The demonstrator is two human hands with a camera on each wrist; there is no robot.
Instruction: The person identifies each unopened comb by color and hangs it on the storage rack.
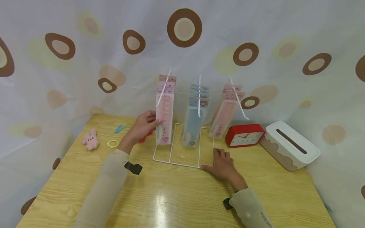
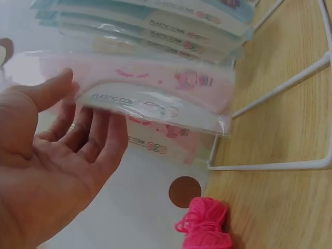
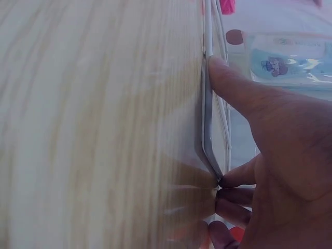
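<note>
A white wire display rack [image 1: 176,163] stands on the wooden table with packaged combs hanging from its three hooks. My left hand [image 1: 144,126] pinches the front pink packaged comb [image 1: 164,115] on the left hook, thumb on its face and fingers behind. In the left wrist view, that packet [image 2: 155,98] lies across my thumb and fingers, with another pink packet [image 2: 168,136] behind it. My right hand [image 1: 223,164] holds the front right corner of the rack's base, thumb along the front bar [image 3: 206,98]. Blue packaged combs [image 1: 194,123] hang in the middle, pink ones [image 1: 223,117] on the right hook.
Right of the rack stand a red alarm clock [image 1: 246,135] and a white-topped tissue box [image 1: 293,142]. At the left lie a pink plush toy [image 1: 90,139], a yellow ring [image 1: 112,144] and a blue clip [image 1: 119,128]. Pink yarn [image 2: 205,223] lies near the rack.
</note>
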